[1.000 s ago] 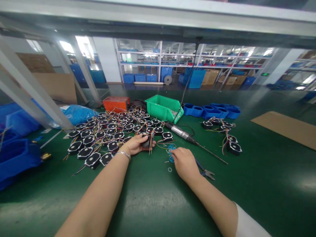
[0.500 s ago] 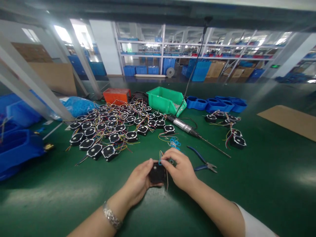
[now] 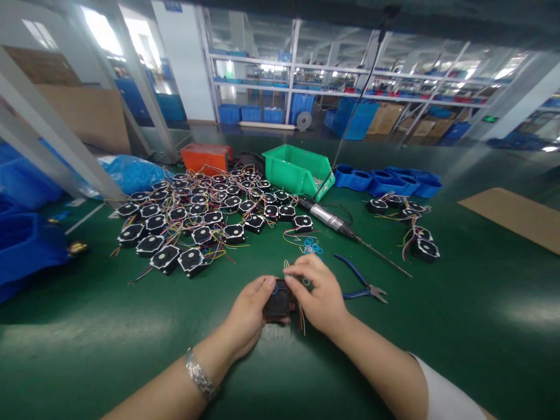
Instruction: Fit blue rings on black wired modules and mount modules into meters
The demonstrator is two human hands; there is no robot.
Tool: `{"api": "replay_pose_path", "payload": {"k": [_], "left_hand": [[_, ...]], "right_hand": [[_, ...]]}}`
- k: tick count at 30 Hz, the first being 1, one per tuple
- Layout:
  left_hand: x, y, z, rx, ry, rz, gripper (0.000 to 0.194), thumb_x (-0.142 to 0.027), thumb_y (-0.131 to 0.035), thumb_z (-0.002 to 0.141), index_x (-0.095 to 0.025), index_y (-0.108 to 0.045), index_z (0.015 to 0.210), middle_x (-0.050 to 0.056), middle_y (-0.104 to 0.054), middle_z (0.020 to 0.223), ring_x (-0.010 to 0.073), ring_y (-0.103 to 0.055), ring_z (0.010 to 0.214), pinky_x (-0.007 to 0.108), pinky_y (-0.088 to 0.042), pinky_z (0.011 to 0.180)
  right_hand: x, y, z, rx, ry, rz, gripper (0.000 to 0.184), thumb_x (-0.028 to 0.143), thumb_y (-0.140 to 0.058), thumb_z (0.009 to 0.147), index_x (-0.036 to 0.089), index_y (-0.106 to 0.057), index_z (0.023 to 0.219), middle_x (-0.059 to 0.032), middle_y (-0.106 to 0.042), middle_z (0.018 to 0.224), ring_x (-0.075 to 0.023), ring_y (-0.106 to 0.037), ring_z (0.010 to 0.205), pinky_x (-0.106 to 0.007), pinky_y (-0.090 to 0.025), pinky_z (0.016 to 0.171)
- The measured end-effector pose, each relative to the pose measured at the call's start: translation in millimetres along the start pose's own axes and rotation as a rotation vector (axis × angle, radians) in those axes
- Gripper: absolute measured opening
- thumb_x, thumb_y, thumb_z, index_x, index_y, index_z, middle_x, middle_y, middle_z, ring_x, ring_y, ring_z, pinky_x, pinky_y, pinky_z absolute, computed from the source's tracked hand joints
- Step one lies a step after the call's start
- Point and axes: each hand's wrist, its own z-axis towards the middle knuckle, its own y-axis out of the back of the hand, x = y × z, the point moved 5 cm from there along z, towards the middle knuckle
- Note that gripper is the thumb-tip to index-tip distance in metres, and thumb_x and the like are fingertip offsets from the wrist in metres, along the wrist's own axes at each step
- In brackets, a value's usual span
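Note:
My left hand [image 3: 251, 306] is wrapped around a small black square unit [image 3: 277, 303] with coloured wires, thumb on its upper edge. A blue ring [image 3: 275, 289] lies against the unit by that thumb. Above the unit's top right corner, my right hand [image 3: 317, 286] has thumb and forefinger close together at thin wires [image 3: 286, 265]. More wires [image 3: 301, 321] hang down on the unit's right side. Beyond the right hand lie several loose blue rings [image 3: 311, 245], and a pale ring [image 3: 306, 282] is beside its fingers. To the right rest blue-handled cutting pliers [image 3: 361, 283].
Many similar wired units [image 3: 201, 216] cover the left back of the table. A power screwdriver [image 3: 328, 219] with a long bit lies by a green bin [image 3: 297, 169]. Further off are an orange box [image 3: 205, 157], blue holders [image 3: 385, 182], more units [image 3: 424, 248] and cardboard [image 3: 516, 216].
The blue ring, earlier at the right fingertips, is now by my left thumb on the unit. My right fingers have lifted slightly, and more wires show below. The view has tilted a little downward.

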Motion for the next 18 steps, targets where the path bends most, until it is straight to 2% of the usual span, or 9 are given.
{"api": "replay_pose_path", "payload": {"k": [2,4,8,10,13,16,18], "left_hand": [[-4,2.7,2,-0.032,-0.028,0.023,0.028,-0.039,-0.055,0.069,-0.012,-0.053,0.077,0.005,-0.06,0.062,0.0153,-0.056,0.054,0.026,-0.045,0.044],[-10,6.8,5,-0.065,-0.058,0.038,0.028,-0.04,-0.054,0.071,-0.012,-0.053,0.075,0.006,-0.061,0.062,0.0152,-0.056,0.053,0.025,-0.044,0.043],[-17,16.9,11,-0.125,-0.08,-0.005,0.029,-0.039,-0.052,0.072,-0.01,-0.054,0.074,0.008,-0.062,0.064,0.0158,-0.057,0.056,0.027,-0.046,0.047],[-18,19.0,12,-0.124,-0.072,-0.035,0.027,-0.036,-0.055,0.07,-0.011,-0.055,0.078,0.008,-0.064,0.069,0.0175,-0.059,0.062,0.03,-0.048,0.052],[-19,18.6,10,-0.113,-0.065,-0.028,0.024,-0.03,-0.063,0.064,-0.012,-0.056,0.078,0.006,-0.064,0.067,0.0164,-0.059,0.06,0.027,-0.047,0.05],[-20,17.2,8,-0.105,-0.074,0.008,0.021,-0.026,-0.066,0.059,-0.013,-0.055,0.07,0.002,-0.06,0.057,0.0126,-0.055,0.05,0.021,-0.039,0.041],[-21,17.0,7,-0.103,-0.077,0.011,0.021,-0.025,-0.068,0.057,-0.013,-0.055,0.068,0.001,-0.059,0.056,0.0117,-0.054,0.049,0.019,-0.037,0.04]], "right_hand": [[-18,12,7,-0.081,-0.062,-0.044,0.014,0.017,-0.048,0.076,0.015,-0.059,0.083,-0.0026,-0.05,0.078,-0.0069,-0.047,0.072,-0.019,-0.039,0.067],[-41,20,13,-0.091,-0.149,-0.152,0.014,0.016,-0.049,0.074,0.014,-0.059,0.084,-0.0029,-0.051,0.08,-0.0073,-0.047,0.071,-0.02,-0.039,0.069],[-68,13,21,0.165,-0.216,-0.411,0.009,0.02,-0.056,0.071,0.016,-0.061,0.078,-0.0025,-0.052,0.082,-0.0106,-0.047,0.079,-0.023,-0.037,0.075],[-69,4,21,0.293,-0.197,-0.533,0.008,0.023,-0.059,0.07,0.018,-0.062,0.076,-0.0022,-0.052,0.082,-0.0122,-0.046,0.081,-0.024,-0.035,0.074],[-62,-6,19,0.401,-0.152,-0.655,0.006,0.024,-0.061,0.069,0.02,-0.062,0.073,-0.0023,-0.05,0.08,-0.0133,-0.044,0.08,-0.023,-0.031,0.068],[-57,-11,17,0.43,-0.112,-0.706,0.004,0.021,-0.058,0.07,0.017,-0.06,0.07,-0.0031,-0.049,0.076,-0.013,-0.043,0.077,-0.023,-0.026,0.063],[-54,-11,17,0.404,-0.076,-0.716,0.006,0.019,-0.054,0.073,0.015,-0.058,0.07,-0.0035,-0.049,0.075,-0.013,-0.042,0.075,-0.023,-0.025,0.062]]}}
